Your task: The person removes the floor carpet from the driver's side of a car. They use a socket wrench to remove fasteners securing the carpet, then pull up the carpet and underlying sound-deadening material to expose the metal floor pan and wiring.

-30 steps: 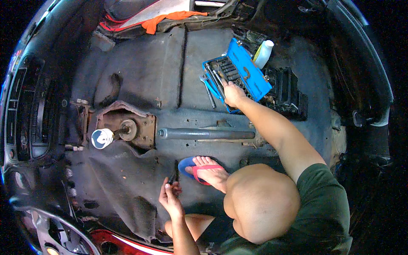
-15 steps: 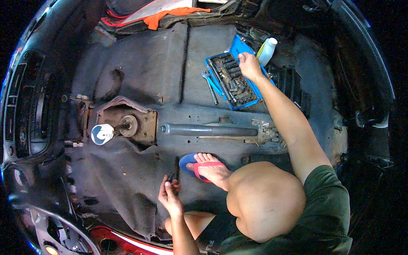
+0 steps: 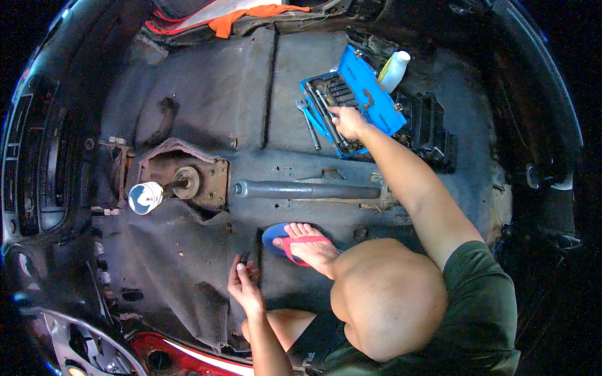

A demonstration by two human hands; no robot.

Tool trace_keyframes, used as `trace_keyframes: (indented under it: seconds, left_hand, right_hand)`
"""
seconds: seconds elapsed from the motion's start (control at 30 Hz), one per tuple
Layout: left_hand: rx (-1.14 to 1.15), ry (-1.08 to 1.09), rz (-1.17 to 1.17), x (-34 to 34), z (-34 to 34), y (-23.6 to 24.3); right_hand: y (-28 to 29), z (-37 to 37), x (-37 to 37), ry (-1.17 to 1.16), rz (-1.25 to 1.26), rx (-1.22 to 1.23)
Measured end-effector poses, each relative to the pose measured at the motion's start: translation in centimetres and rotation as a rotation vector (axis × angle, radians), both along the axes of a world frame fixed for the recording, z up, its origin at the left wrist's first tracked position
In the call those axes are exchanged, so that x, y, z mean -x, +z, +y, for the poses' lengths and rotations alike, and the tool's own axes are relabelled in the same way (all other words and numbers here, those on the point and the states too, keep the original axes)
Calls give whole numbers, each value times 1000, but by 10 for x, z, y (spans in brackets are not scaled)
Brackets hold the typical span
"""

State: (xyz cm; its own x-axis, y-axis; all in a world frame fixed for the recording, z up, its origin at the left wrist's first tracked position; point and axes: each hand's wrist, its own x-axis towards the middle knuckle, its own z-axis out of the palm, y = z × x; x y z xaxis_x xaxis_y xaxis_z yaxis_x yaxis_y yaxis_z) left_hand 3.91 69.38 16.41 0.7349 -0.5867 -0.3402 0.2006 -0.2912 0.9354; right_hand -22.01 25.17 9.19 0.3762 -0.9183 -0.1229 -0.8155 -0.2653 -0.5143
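Note:
My right hand (image 3: 348, 121) reaches into an open blue socket-set case (image 3: 382, 117), its fingers curled in among the tools. A slim metal bar (image 3: 323, 100) runs up to those fingertips; whether they grip it is hard to make out. Rows of dark sockets (image 3: 340, 92) lie beyond the hand, and my forearm covers part of the case. Against the case's left side rests a ratchet wrench (image 3: 308, 119). Low over the floor, my left hand (image 3: 244, 289) pinches a small dark piece (image 3: 245, 257), too small to name, between thumb and fingers.
A white bottle (image 3: 394, 72) stands behind the case, black plastic parts (image 3: 423, 128) to its right. Across the middle are a gear lever knob (image 3: 145, 197) and a handbrake lever (image 3: 307, 190). My sandalled foot (image 3: 307, 247) is on the carpet. An orange cloth (image 3: 251, 17) hangs over the far sill.
My right hand has moved left and toward me, from the case's lid down into the tools. The lid's inside now shows. My left hand has shifted slightly left, still holding the dark piece.

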Motion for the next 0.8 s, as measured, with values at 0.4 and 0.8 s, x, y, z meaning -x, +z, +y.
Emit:
trace_keyframes:
  seconds: [0.4,0.8]
  left_hand:
    - [-216,6,-312,-85,24,-40]
    - [-246,210,-2,-110,22,-90]
  right_hand:
    - [-7,-45,-17,-133,54,-33]
    - [-35,-59,-44,-101,378,13]
